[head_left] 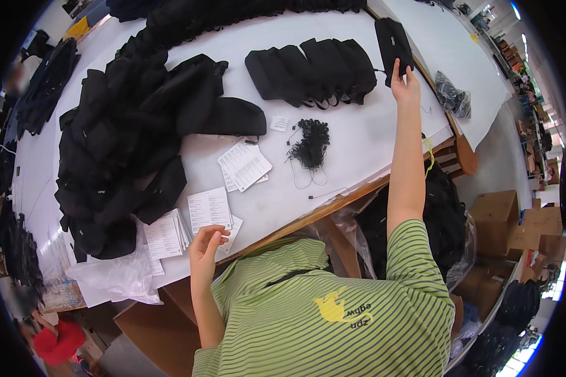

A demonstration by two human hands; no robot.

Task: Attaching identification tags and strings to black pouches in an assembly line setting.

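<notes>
We count one row of folded black pouches (311, 70) on the white table (358, 144), about five or six overlapping pieces, though we cannot fix the exact number. One more black pouch (393, 45) sits apart at the far right edge, and our right hand (405, 85) grips its lower end with the arm stretched out, fingers pinching the fabric; the pouch lies directly above the hand, touching it, just beside the row's right end.

Our left hand (205, 246) hovers at the near table edge, fingers loosely curled and holding nothing, just below the nearest white printed card (209, 209). We see about four stacks or loose groups of white printed cards, one more (163, 237) to its left and another (244, 165) further in.

One tangle of black cords (310, 141) lies mid-table between the cards and the row. One large heap of black garments (135, 138) fills the left side. One crumpled clear plastic sheet (113, 276) hangs at the near left corner. One small white tag (279, 123) rests beside the cords.
</notes>
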